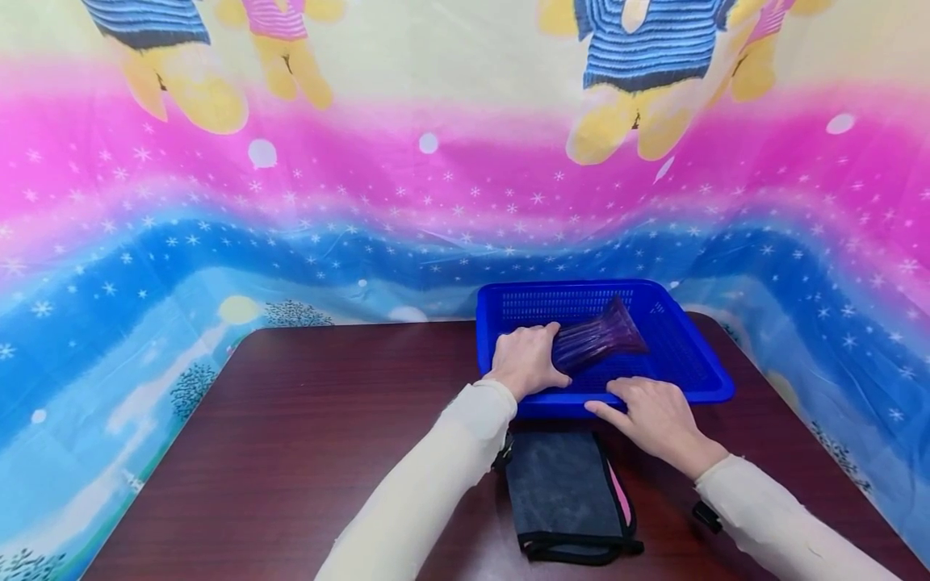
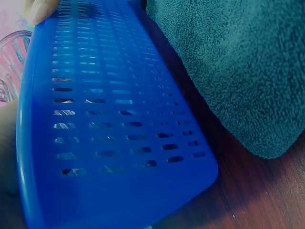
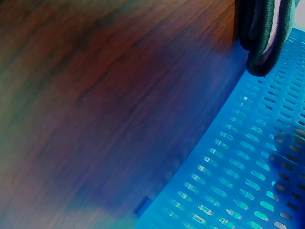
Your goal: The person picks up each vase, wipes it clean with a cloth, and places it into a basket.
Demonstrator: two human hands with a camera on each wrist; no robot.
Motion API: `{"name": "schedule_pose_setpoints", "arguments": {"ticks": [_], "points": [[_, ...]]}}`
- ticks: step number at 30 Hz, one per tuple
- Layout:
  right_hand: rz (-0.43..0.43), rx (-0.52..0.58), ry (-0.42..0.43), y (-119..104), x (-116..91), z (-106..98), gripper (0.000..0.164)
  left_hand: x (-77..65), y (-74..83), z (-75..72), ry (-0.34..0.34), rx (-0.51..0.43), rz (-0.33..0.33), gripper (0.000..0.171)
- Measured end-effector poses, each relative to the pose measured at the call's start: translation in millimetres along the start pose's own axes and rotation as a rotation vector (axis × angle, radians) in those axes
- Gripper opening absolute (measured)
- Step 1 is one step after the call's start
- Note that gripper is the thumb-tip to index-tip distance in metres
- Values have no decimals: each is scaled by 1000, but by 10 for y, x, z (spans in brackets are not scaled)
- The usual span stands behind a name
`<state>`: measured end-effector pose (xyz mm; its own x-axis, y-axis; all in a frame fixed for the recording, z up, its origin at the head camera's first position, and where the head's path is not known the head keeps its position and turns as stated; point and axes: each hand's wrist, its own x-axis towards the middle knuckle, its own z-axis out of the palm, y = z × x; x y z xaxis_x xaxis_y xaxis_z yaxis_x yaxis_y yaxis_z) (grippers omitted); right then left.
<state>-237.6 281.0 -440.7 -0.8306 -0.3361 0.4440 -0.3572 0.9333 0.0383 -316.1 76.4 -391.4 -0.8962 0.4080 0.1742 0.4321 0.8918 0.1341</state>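
Observation:
A purple, see-through ribbed vase (image 1: 599, 337) with a flared mouth lies tilted inside the blue plastic basket (image 1: 697, 397). My left hand (image 1: 529, 361) holds the vase by its lower end, over the basket's near left corner. At the basket's front rim is my right hand (image 1: 654, 415), its fingers over the edge and its thumb pointing left. The left wrist view catches a fingertip (image 2: 43, 10) on the rim and the basket's slotted wall (image 2: 109, 143). No part of the right hand shows clearly in the right wrist view.
A folded dark grey towel (image 1: 563, 488) with black edging and a pink inner side lies just in front of the basket. Both rest on a dark red-brown wooden table (image 1: 327, 420). A patterned cloth (image 1: 407, 194) hangs behind and along the sides.

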Motion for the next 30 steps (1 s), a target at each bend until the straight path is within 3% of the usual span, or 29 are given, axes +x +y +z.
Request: {"name": "schedule_pose_setpoints", "arguments": {"ticks": [30], "points": [[0, 1, 15, 14, 8, 5, 48, 39, 29, 84, 11, 174, 42, 78]]}}
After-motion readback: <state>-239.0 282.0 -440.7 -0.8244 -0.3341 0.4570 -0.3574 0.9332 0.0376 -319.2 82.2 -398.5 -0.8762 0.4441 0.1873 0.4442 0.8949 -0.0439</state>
